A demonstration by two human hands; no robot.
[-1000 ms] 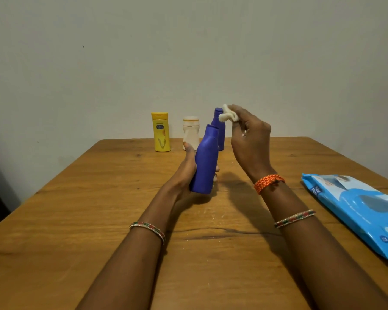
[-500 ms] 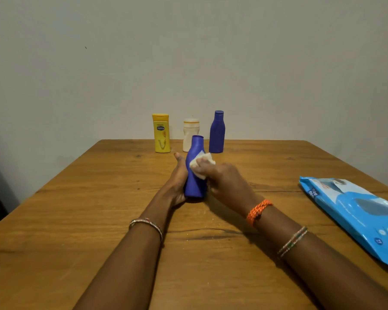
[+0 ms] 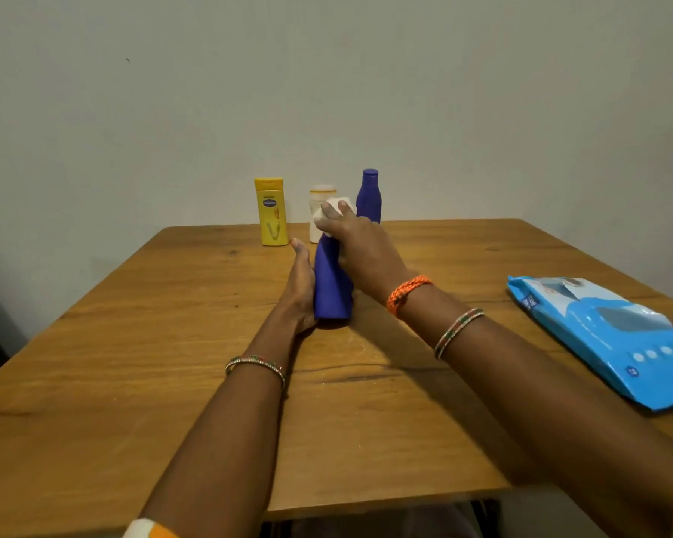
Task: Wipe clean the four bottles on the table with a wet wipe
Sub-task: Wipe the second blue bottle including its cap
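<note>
- Blue wipes pack [image 3: 614,339] flat at table [image 3: 133,343] right edge, contents not visible.
- Near blue bottle [image 3: 331,285] mid-table, tilted away; yellow bottle [image 3: 271,211], white bottle [image 3: 319,196], second blue bottle [image 3: 369,196] upright at far edge.
- Left hand [image 3: 300,289] grips its lower left side.
- Right hand [image 3: 360,246] over its top, fingers pinching wet wipe [image 3: 337,205] against it.

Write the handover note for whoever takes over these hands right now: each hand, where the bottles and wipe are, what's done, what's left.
Left hand: steadies the near blue bottle, standing mid-table.
Right hand: presses the white wet wipe over that bottle's top.
Yellow bottle, white bottle and second blue bottle stand in a row at the table's far edge.
Blue wipes pack lies to the right.
Done: cannot tell which bottles are finished.
Left: finish this bottle; check the other three.
</note>
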